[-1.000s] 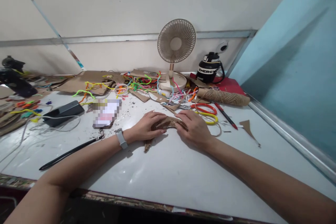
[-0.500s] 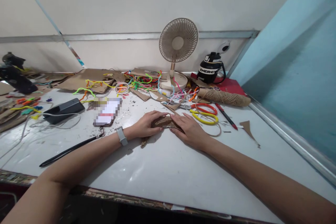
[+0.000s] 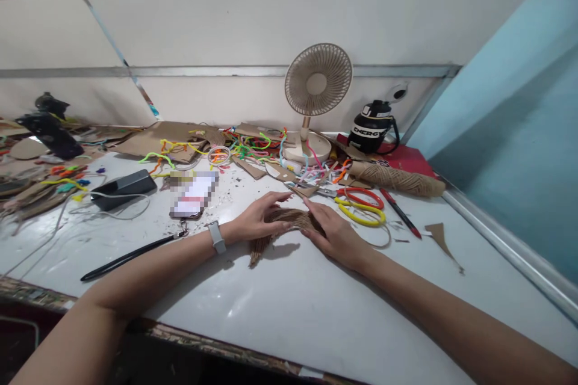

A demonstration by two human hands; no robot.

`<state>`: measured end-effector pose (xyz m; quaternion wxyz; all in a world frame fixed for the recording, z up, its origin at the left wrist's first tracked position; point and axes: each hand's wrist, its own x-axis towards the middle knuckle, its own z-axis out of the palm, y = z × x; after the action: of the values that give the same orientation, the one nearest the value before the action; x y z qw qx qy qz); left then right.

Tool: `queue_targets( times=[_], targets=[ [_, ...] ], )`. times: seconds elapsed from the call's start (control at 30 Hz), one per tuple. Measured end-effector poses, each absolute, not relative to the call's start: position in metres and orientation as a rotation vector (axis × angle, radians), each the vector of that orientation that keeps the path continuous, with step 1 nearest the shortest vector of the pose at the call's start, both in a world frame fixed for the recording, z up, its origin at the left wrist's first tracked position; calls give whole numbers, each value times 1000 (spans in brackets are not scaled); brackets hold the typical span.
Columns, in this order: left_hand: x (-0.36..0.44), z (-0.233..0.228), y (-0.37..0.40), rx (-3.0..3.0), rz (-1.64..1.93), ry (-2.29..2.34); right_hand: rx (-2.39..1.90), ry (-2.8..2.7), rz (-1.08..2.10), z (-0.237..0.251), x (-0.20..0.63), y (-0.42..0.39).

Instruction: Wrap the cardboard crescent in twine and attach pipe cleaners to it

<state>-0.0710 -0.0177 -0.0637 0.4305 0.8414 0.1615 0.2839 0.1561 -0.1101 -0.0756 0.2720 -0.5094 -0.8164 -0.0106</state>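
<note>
Centrally on the white table [image 3: 289,307], a brown corrugated cardboard piece [image 3: 275,225] is pressed flat under both hands. Left hand [image 3: 257,222] and right hand [image 3: 336,234] are laid spread, fingers extended, nothing pinched. Scissors [image 3: 361,204] are seen just beside the right hand.

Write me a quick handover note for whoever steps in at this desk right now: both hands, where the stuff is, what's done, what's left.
Left hand: flat on the brown twine-wrapped curved piece, pressing its left part.
Right hand: resting on its right end.
The piece lies on the white desk, one frayed end sticking out toward the front.
Jute twine spool and red and yellow scissors lie just beyond the right hand.
Done: piece mostly wrapped.
Left: frayed end looks unfinished.
</note>
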Motion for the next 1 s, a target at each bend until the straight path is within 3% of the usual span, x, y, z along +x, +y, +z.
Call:
queue_targets(
  times=[0.27, 0.47, 0.63, 1.0],
  targets=[
    [-67, -62, -8, 1461, 828, 502, -1284, -2123, -48, -55, 161, -111],
    [-67, -55, -8, 1188, 449, 458, -1205, -2147, -192, -38, 159, -117],
    [-64, -51, -26, 1215, 402, 399, -1224, -2101, -213, -39, 158, -117],
    [-63, -51, -37, 1155, 471, 437, -1537, -1622, 542, -38, 156, -114]
  ],
)
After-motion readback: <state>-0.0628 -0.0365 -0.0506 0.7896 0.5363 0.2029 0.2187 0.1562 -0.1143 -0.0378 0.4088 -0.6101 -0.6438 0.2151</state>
